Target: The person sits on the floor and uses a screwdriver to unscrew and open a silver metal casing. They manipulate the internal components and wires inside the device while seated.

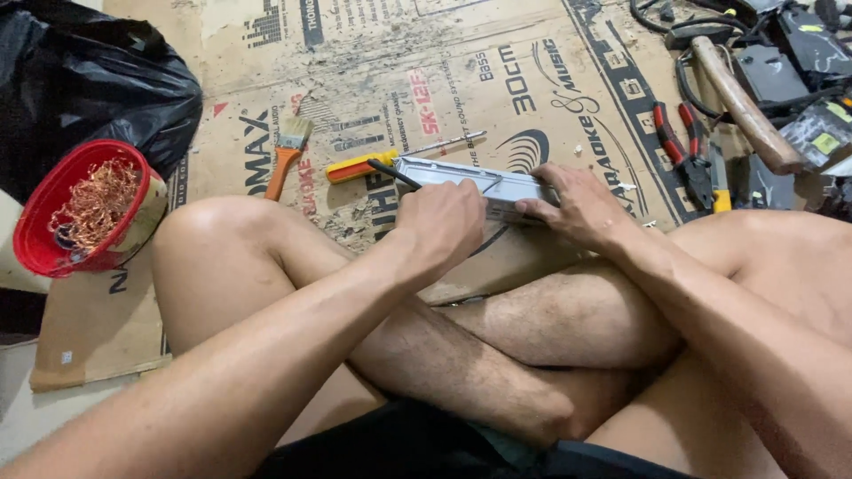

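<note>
— Between our crossed shins and the printed cardboard sheet (497, 80) we have both hands on one thing. Our left hand (444, 226) is curled into a fist round a thin dark-handled tool (392, 173); its tip rests on the near left end of the flat grey metal casing (479, 184).

— And our right hand (577, 208)?

— It presses down on the right end of that casing, fingers spread over the top edge and clamped on it, so the two hands are close but not touching.

— Which way does the casing lie?

— Its long axis runs left to right across our front, tilting slightly away on the left. It sits just ahead of our legs, resting on the cardboard. Our left hand is nearer the end where the tool meets it; the right holds the far end steady.

— What lies about it?

— Just beyond the casing there is a yellow-and-red-handled screwdriver (390, 160), nearly parallel to it, and further left an orange-handled paintbrush (286, 158). Well out to our left stands a red bowl (35, 239) of tangled copper wire (93, 202), beside a black plastic bag (80, 80). To our right we see red-handled pliers (683, 146), a wooden handle (741, 106), and dark boxes and cables we cannot make out well.
</note>
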